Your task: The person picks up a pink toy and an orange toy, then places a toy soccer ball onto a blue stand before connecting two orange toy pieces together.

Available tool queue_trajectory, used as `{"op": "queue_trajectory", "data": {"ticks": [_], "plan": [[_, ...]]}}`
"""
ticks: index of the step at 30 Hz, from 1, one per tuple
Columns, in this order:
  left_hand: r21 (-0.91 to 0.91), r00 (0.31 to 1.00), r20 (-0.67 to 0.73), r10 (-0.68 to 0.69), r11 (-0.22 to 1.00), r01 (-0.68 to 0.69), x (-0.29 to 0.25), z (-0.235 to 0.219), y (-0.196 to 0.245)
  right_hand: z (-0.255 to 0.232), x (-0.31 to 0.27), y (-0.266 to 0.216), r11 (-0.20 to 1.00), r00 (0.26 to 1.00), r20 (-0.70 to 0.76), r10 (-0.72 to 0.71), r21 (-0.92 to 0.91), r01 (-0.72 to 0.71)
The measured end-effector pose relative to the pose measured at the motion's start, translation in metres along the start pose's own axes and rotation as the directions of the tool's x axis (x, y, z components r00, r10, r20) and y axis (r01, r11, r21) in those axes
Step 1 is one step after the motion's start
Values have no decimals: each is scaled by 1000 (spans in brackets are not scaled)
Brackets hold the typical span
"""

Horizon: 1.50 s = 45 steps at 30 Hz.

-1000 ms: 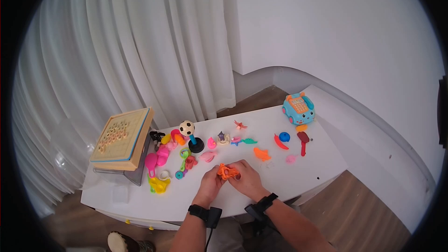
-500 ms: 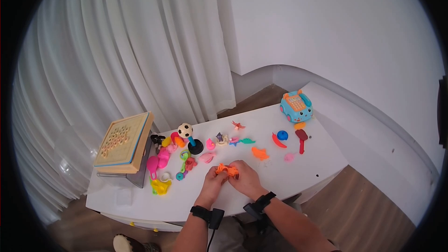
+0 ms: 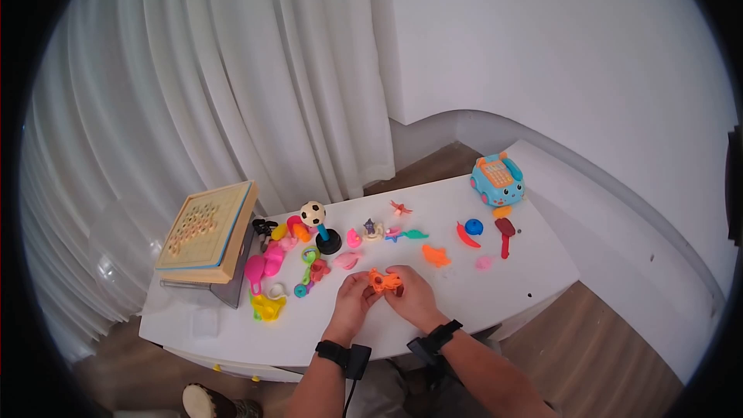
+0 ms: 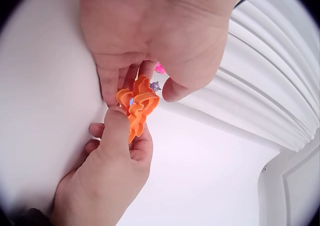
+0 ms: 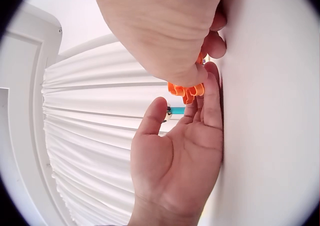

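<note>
An orange cookie cutter (image 3: 385,281) with a wavy outline is held low over the front part of the white table, between both hands. My right hand (image 3: 412,298) pinches it between thumb and fingers, best seen in the left wrist view, where the cutter (image 4: 139,106) faces the camera. My left hand (image 3: 352,306) is on its other side, with fingers extended behind and against the cutter. In the right wrist view the left thumb (image 5: 152,116) stands apart from it, and the left palm faces up; the right hand partly hides the cutter there.
A soccer ball on a black stand (image 3: 329,242) rises behind the hands. Pink, yellow and green toys lie left, beside a wooden board-game box (image 3: 205,228). An orange piece (image 3: 436,256), a red toy chili (image 3: 467,236) and a blue toy phone (image 3: 498,179) lie right.
The left thumb has come away from the orange cookie cutter, and the left fingers have loosened. The cutter has turned slightly and stays in the right hand.
</note>
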<state>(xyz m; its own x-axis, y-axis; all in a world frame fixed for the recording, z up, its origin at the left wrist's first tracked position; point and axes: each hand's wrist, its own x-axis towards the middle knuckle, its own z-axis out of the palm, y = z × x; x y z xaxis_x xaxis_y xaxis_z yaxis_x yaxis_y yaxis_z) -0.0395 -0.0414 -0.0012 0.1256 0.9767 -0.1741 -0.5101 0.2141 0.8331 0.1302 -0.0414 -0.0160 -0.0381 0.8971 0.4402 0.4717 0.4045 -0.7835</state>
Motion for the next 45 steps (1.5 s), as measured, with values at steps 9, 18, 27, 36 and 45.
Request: {"op": "queue_trajectory", "data": {"ticks": [9,18,27,36,45], "plan": [[-203,999,29,25,979,-18,3,-10,-2,-8,1,-13,994,992,128,-2,-107,15],[-309,998,2,70,949,-66,5,-19,-6,-8,1,-12,980,978,203,-44,-182,82],[-317,997,31,66,947,-52,3,-22,-4,-12,-1,-17,974,962,268,-60,-193,115],[-344,997,19,69,937,-59,3,-21,-3,-14,-1,-19,982,967,240,-82,-146,119],[-242,997,54,64,969,-49,2,-15,-2,-10,-1,-15,969,957,232,-176,-130,210]]}}
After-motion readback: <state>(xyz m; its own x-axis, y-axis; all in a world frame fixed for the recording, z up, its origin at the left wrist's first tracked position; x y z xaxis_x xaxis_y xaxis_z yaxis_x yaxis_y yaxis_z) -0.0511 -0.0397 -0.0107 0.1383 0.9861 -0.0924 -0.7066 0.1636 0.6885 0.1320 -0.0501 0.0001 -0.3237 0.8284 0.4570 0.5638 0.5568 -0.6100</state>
